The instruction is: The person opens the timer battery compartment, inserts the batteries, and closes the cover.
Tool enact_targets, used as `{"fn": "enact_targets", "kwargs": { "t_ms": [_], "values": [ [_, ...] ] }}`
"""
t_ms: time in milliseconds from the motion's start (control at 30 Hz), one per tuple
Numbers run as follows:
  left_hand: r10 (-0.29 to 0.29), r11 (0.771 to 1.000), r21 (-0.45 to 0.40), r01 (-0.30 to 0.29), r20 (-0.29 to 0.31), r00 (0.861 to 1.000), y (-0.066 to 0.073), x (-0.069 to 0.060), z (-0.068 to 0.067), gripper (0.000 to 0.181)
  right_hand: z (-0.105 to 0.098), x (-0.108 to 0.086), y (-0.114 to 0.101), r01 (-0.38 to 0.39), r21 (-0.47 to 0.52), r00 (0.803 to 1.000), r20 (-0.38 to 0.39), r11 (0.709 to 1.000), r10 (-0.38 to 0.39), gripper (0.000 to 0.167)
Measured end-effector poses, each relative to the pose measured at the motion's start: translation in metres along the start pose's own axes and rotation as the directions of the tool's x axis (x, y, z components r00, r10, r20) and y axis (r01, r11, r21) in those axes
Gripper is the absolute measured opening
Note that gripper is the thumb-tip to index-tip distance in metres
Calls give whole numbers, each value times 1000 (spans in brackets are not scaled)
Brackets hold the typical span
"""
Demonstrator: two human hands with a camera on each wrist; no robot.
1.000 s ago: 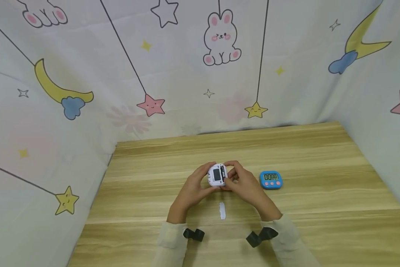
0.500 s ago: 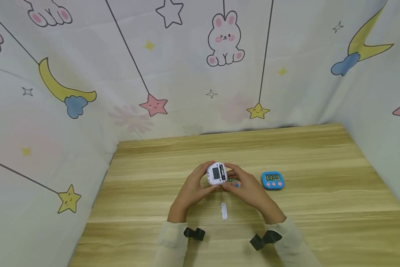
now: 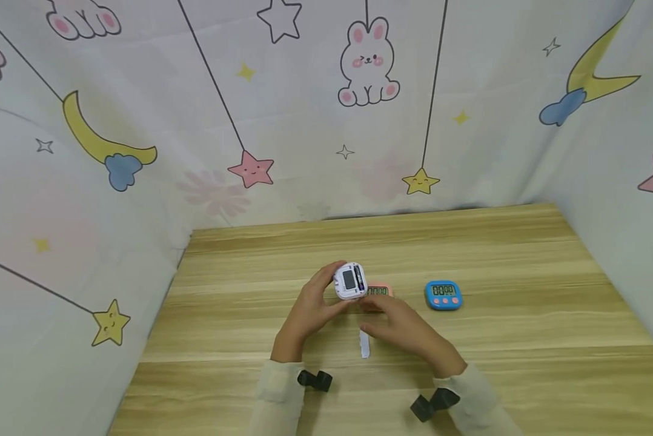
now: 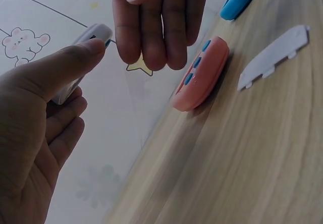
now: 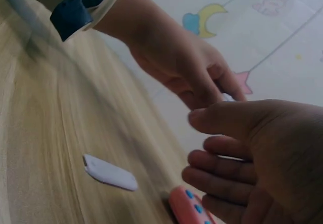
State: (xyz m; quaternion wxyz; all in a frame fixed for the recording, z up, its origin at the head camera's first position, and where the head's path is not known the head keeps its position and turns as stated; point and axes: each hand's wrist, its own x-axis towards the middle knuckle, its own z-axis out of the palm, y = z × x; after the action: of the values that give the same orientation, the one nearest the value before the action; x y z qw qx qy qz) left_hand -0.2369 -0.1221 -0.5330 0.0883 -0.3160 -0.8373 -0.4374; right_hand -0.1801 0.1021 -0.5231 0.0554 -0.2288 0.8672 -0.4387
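My left hand (image 3: 311, 307) grips a white digital timer (image 3: 350, 281) by its edges, back face up. The battery slot along its right side lies uncovered, with a dark battery in it. My right hand (image 3: 404, 326) hovers apart from that timer, fingers extended and nothing in them. Below its fingers, a narrow white battery cover (image 3: 364, 345) lies on the table; its small tabs show in the left wrist view (image 4: 275, 56). Partly hidden behind the hands is a pink timer (image 3: 382, 289) with blue buttons.
A blue timer (image 3: 443, 295) with pink buttons stands to the right of the pink one. The wooden table (image 3: 523, 290) meets a printed cloth (image 3: 299, 133) at its back and sides. A black wrist camera (image 3: 315, 380) sits on each sleeve.
My right hand has let go of the white timer and moved down toward the battery cover, uncovering the pink timer. My left hand keeps the white timer at nearly the same spot.
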Motion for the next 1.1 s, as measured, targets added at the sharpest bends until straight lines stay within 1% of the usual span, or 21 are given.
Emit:
{"fn": "enact_targets", "kwargs": {
  "t_ms": [67,133,200,333,500,600,700,867,1100],
  "values": [
    [-4,1000,-7,4,-3,1000,0,-1,0,79,3,0,2,28,-39,998,56,999,-26,46],
    [-11,1000,-13,11,-3,1000,1,-1,0,80,5,-1,3,51,-102,995,95,994,-42,48],
    [-20,1000,-17,20,-4,1000,1,-2,0,81,7,-1,4,74,-134,991,123,988,-57,48],
    [-34,999,-3,34,-6,999,3,-2,0,81,12,-1,6,86,-189,987,151,978,-57,49],
    [-10,1000,5,10,-10,1000,4,-2,-1,79,16,-4,6,86,-283,983,180,955,-35,49],
    [1,1000,2,-1,-19,1000,6,-1,-2,79,18,-5,3,102,-328,981,188,939,-41,50],
    [0,1000,2,0,-29,1000,7,0,-3,80,17,-6,1,115,-357,982,180,927,-53,49],
    [-10,1000,5,10,-26,1000,7,0,-3,80,17,-8,-2,107,-368,986,159,924,-51,47],
    [-4,1000,4,4,-19,1000,7,-1,-2,78,18,-10,-2,96,-369,986,160,925,-38,51]
  ]
}}
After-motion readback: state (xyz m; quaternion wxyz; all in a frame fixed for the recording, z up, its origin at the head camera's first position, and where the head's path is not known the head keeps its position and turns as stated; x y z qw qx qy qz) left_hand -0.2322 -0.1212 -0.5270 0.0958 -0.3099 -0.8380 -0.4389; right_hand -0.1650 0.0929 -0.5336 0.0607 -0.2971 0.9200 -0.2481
